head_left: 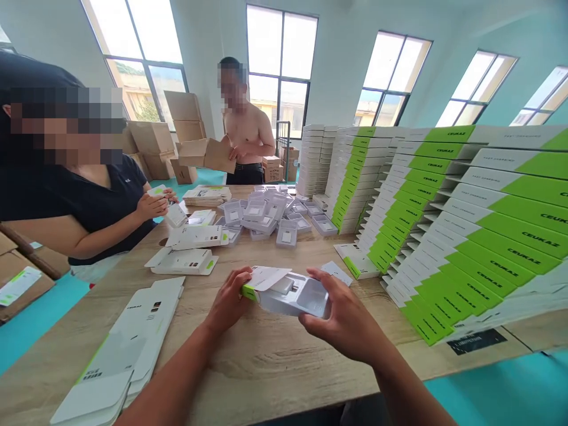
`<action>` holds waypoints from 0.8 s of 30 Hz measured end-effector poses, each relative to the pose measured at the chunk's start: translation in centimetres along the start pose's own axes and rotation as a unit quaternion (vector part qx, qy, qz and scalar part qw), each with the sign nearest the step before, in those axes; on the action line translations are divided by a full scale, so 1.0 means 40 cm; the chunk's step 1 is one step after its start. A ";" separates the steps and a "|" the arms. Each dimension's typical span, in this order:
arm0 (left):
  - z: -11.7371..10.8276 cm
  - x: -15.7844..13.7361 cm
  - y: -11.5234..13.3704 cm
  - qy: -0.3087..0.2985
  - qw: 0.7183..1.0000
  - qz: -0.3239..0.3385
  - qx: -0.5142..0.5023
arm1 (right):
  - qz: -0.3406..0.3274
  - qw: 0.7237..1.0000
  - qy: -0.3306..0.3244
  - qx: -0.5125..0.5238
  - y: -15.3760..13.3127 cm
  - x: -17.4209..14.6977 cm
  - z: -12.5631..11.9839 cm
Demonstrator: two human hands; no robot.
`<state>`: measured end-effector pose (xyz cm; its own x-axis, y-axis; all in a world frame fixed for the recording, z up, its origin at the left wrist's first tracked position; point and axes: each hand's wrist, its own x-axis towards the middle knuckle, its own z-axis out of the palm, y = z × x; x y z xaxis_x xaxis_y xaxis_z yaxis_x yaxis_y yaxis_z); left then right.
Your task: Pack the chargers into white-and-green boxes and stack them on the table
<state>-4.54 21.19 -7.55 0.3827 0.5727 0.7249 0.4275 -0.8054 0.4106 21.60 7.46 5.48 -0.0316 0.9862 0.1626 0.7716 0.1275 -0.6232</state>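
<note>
My left hand [231, 296] is closed round a small white and green carton [268, 277], gripping it by its left end. A clear plastic tray [296, 305] sticks partway out of the carton's right end, with a white charger [284, 286] in one compartment. The fingers and thumb of my right hand [341, 313] pinch the tray's outer end. Part of the tray is hidden inside the carton and under its flap. Just behind my right hand lies a white sheet [336, 273] on the table.
Tall stacks of white and green cartons [479, 254] line the right side. Loose plastic trays [261, 216] are heaped at the table's middle. Flat cartons [124, 337] lie at left. One person [89, 195] at left holds a small box; another person [246, 136] behind handles cardboard.
</note>
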 end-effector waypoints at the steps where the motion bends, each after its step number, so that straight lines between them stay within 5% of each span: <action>1: -0.001 -0.001 -0.002 -0.001 1.000 0.001 0.008 | 0.002 1.000 0.012 -0.002 -0.005 0.000 0.010; 24: -0.019 0.014 0.041 -0.069 0.997 0.024 0.009 | 0.055 0.997 0.044 0.022 -0.011 -0.012 0.004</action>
<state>-4.25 20.06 -6.05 0.5118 0.5497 0.6601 0.4206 -0.8304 0.3654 21.17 6.92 5.57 0.1089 0.9817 0.1562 0.7384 0.0254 -0.6739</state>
